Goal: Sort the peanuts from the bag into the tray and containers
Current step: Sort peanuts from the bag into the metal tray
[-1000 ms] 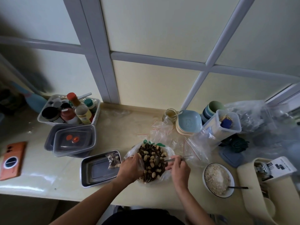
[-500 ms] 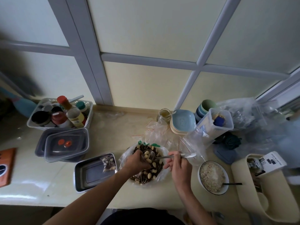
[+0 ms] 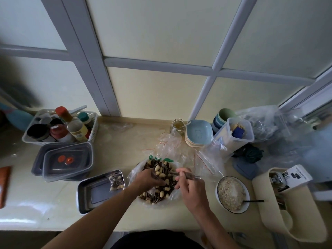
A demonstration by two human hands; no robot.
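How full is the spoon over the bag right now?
Loaded: several pale peanuts sit heaped in the bowl of the spoon, which the right hand grips by its handle above the bag.

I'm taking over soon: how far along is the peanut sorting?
Early. Done: only a small pouch lies in the tray. In hand: the right hand holds a spoon loaded with peanuts over the bag; the left hand is in the bag beside it. Left: the bag holds plenty of mix, and the lidded containers are shut.
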